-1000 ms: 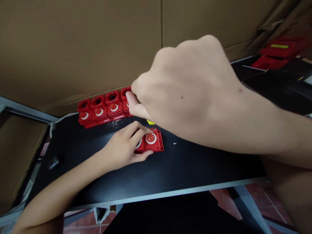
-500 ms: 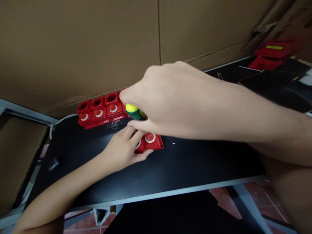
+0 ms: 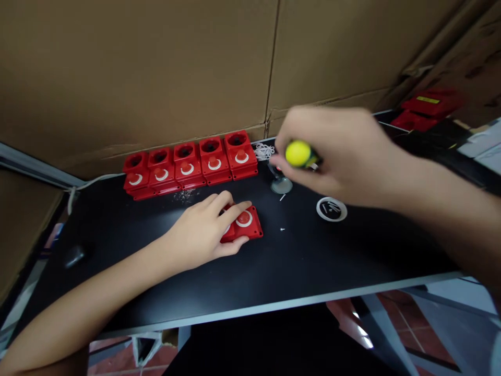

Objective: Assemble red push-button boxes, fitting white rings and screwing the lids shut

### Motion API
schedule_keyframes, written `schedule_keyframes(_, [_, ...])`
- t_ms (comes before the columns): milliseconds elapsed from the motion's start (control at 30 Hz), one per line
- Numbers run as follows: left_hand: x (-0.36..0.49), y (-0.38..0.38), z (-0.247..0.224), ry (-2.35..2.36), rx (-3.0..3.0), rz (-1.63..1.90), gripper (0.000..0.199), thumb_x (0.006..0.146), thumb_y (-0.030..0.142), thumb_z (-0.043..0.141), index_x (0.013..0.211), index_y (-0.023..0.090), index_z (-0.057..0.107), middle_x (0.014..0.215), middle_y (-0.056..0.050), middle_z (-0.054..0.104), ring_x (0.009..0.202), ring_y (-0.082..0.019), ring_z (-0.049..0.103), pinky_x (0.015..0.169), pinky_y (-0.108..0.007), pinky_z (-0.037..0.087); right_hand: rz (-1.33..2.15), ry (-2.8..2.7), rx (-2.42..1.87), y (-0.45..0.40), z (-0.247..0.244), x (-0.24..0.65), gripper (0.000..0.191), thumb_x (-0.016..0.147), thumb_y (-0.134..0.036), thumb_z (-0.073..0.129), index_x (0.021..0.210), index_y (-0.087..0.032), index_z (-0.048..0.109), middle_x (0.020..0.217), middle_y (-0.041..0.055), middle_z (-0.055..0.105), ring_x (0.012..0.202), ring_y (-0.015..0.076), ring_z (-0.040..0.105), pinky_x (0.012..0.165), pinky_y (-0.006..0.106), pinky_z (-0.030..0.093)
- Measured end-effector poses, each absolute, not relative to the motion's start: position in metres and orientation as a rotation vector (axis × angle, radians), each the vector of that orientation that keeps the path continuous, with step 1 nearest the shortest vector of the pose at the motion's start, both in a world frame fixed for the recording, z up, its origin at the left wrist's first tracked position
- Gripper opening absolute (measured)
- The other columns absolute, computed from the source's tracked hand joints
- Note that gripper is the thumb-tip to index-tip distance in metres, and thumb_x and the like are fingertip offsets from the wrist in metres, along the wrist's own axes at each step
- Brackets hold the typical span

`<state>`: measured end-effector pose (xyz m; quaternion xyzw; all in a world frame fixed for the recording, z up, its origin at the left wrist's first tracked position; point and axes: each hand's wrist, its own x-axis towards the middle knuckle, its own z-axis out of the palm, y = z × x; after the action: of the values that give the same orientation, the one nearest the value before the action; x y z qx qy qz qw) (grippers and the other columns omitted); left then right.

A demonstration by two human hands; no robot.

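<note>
On the black table, my left hand (image 3: pixel 207 227) is wrapped over a red box (image 3: pixel 253 223) with round red knobs ringed in white, covering its left part. My right hand (image 3: pixel 324 151), slightly blurred, grips a screwdriver (image 3: pixel 298 153) with a yellow and green handle, raised above the table to the right of the box. The screwdriver's tip is hidden. A small screw (image 3: pixel 282 228) lies just right of the red box. Farther right sits a white round dish (image 3: pixel 332 209) with screws in it.
Several red boxes (image 3: pixel 187 166) stand in a row along the cardboard wall (image 3: pixel 136 68). Beside them lie a white cord bundle (image 3: pixel 264 151) and a round clear disc (image 3: pixel 281 185). More red parts (image 3: pixel 430 107) are at the back right. A black object (image 3: pixel 75 256) lies left.
My right hand has moved right with the screwdriver, away from above the red box, uncovering more of the back row, the cord and the dish. My left hand remains on the box.
</note>
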<state>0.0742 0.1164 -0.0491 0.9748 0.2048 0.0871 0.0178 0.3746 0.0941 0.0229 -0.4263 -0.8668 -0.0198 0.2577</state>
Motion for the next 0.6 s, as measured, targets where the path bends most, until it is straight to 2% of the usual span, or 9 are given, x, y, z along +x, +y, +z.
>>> schedule_keyframes(133, [0.073, 0.12, -0.048, 0.617, 3.01, 0.274, 0.046, 0.108, 0.042, 0.07, 0.144, 0.014, 0.064, 0.118, -0.012, 0.071, 0.096, -0.027, 0.074, 0.081, -0.038, 0.065, 0.255, -2.474, -1.016, 0.078, -0.023, 0.392, 0.023, 0.113, -0.035, 0.055, 0.104, -0.018, 0.067, 0.105, 0.0046, 0.071, 0.092, 0.0108, 0.065, 0.088, 0.025, 0.051])
schedule_keyframes(233, [0.074, 0.121, -0.049, 0.672, 2.982, 0.277, 0.037, 0.104, 0.044, 0.073, 0.129, 0.016, 0.067, 0.115, -0.011, 0.071, 0.094, -0.026, 0.073, 0.079, -0.037, 0.063, 0.47, -2.61, -0.999, 0.076, -0.043, 0.399, 0.025, 0.11, -0.041, 0.066, 0.104, -0.019, 0.073, 0.105, 0.0028, 0.074, 0.087, 0.0083, 0.067, 0.081, 0.021, 0.049])
schedule_keyframes(300, [0.075, 0.121, -0.05, 0.702, 2.962, 0.275, 0.035, 0.103, 0.044, 0.074, 0.123, 0.017, 0.066, 0.114, -0.011, 0.071, 0.094, -0.026, 0.073, 0.078, -0.037, 0.063, 0.543, -2.714, -1.034, 0.076, -0.052, 0.402, 0.02, 0.107, -0.04, 0.071, 0.109, -0.021, 0.076, 0.108, 0.002, 0.075, 0.088, 0.008, 0.069, 0.076, 0.02, 0.046])
schedule_keyframes(433, [0.075, 0.122, -0.052, 0.686, 2.934, 0.298, 0.043, 0.101, 0.041, 0.077, 0.134, 0.017, 0.064, 0.119, -0.01, 0.072, 0.102, -0.028, 0.077, 0.085, -0.038, 0.065, 0.48, -2.809, -1.141, 0.075, -0.059, 0.41, 0.016, 0.105, -0.036, 0.073, 0.112, -0.022, 0.077, 0.109, 0.0014, 0.075, 0.08, 0.0086, 0.069, 0.068, 0.022, 0.041])
schedule_keyframes(500, [0.073, 0.122, -0.053, 0.669, 2.925, 0.311, 0.048, 0.099, 0.038, 0.08, 0.138, 0.017, 0.062, 0.122, -0.01, 0.073, 0.107, -0.029, 0.078, 0.089, -0.039, 0.066, 0.397, -2.816, -1.177, 0.077, -0.057, 0.417, 0.014, 0.106, -0.028, 0.067, 0.114, -0.022, 0.076, 0.113, 0.0022, 0.076, 0.084, 0.0098, 0.071, 0.069, 0.023, 0.044])
schedule_keyframes(600, [0.072, 0.122, -0.053, 0.659, 2.924, 0.302, 0.051, 0.098, 0.036, 0.083, 0.139, 0.016, 0.061, 0.126, -0.01, 0.074, 0.11, -0.03, 0.079, 0.091, -0.04, 0.066, 0.209, -2.803, -1.241, 0.081, -0.055, 0.429, 0.032, 0.1, -0.013, 0.056, 0.124, -0.023, 0.075, 0.121, 0.004, 0.075, 0.09, 0.0117, 0.072, 0.071, 0.024, 0.047])
